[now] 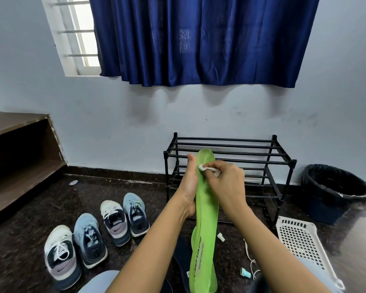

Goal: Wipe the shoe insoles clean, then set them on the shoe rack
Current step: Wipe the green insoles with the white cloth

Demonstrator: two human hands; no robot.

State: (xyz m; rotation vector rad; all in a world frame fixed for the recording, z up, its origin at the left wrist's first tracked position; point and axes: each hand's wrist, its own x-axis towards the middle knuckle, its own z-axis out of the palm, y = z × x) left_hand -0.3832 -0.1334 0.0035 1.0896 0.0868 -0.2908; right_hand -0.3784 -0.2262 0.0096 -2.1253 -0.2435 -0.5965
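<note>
While the long bright-green foam insole (205, 208) is being held up lengthwise over the dark speckled stone floor (40, 210), the wiping step is judged to be in hand. The insole is being clamped along its left edge by the left hand (189, 187), thumb raised near the toe end. A small wad of white cloth or tissue (208, 169) is being pinched closed in the fingers of the right hand (226, 182) and pressed against the insole's upper face close to the toe. The heel end, printed with dark lettering, is hanging down near the lower edge of the view, above what looks like a dark navy flat insole (181, 250) lying on the floor.

The black tubular-metal two-tier shoe rack (230, 153) is standing against the wall behind the hands, and nothing is being seen on its bars. Two pairs of laced sneakers (97, 237) are lined up on the floor towards the left.

Next, strokes down toward the heel are probably being called for, with the left-hand clamp kept firm so that the flexible foam is not buckled. Placement on the rack is not yet due.
</note>
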